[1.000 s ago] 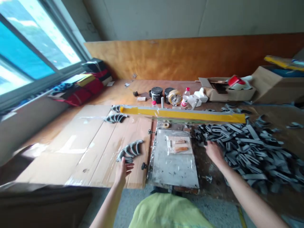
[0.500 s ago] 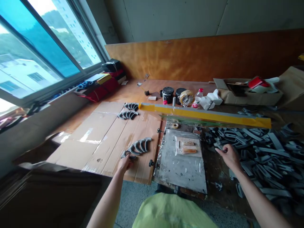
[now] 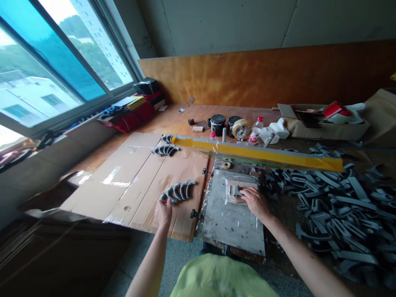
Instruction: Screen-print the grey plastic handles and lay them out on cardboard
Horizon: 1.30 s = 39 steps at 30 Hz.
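We hold a grey piece (image 3: pixel 237 191) at the pad (image 3: pixel 232 199) on the metal plate (image 3: pixel 222 227).
Our right hand (image 3: pixel 256 204) is clamped on it near the plate's far edge; our left hand (image 3: pixel 163 212) meets the row of curved parts (image 3: pixel 177 192) by the cardboard sheet's (image 3: pixel 93 202) right edge, its grip too hidden to tell.

Cardboard (image 3: pixel 93 198) offers passage leftward; grey parts (image 3: pixel 343 218) block the right, a yellow bar (image 3: pixel 262 154) behind.

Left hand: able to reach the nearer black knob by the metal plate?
Probably yes: only bare cardboard shows between the left hand and the nearer black knob, though that hand is at the gray curved parts.
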Each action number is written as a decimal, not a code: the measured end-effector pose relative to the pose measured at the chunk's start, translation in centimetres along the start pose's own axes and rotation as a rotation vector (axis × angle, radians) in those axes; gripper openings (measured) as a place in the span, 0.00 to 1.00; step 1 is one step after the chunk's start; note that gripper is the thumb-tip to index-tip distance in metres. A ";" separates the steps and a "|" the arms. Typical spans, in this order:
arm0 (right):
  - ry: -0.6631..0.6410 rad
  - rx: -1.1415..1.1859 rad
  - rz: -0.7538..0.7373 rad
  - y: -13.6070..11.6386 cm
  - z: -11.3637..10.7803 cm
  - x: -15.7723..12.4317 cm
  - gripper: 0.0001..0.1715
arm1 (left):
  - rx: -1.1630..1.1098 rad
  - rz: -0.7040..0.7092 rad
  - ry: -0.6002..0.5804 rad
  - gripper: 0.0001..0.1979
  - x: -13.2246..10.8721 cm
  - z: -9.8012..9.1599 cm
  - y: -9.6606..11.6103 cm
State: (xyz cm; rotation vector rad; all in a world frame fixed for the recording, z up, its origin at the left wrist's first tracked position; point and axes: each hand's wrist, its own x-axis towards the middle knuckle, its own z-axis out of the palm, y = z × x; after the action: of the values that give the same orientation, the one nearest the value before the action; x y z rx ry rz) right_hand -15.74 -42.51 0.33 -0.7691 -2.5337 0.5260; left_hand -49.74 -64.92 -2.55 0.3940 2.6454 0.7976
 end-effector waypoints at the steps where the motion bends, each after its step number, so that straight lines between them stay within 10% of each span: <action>1: 0.003 -0.015 -0.014 0.0 0.2 0.1 0.14 | 0.044 0.044 0.050 0.22 -0.5 0.7 0.7; 11: 0.038 -0.083 -0.105 0.3 0.9 0.4 0.13 | 0.361 0.292 0.165 0.12 0.4 6.7 5.9; 28: 0.062 -0.241 -0.144 1.1 1.9 0.4 0.16 | 0.368 -0.076 0.334 0.26 -1.7 7.8 5.0; 35: 0.131 -0.253 -0.199 2.6 2.7 -0.2 0.20 | 0.396 0.069 0.209 0.24 0.3 6.3 4.1; 39: 0.190 -0.286 -0.220 3.0 3.0 -0.4 0.21 | 0.431 0.306 0.146 0.23 5.5 3.9 2.8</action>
State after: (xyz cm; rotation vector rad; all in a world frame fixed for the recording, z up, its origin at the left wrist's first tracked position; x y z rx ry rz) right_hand -15.65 -41.09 -3.71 -0.5923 -2.4995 0.0164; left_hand -52.64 -58.84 -5.38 0.9002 2.9306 0.3358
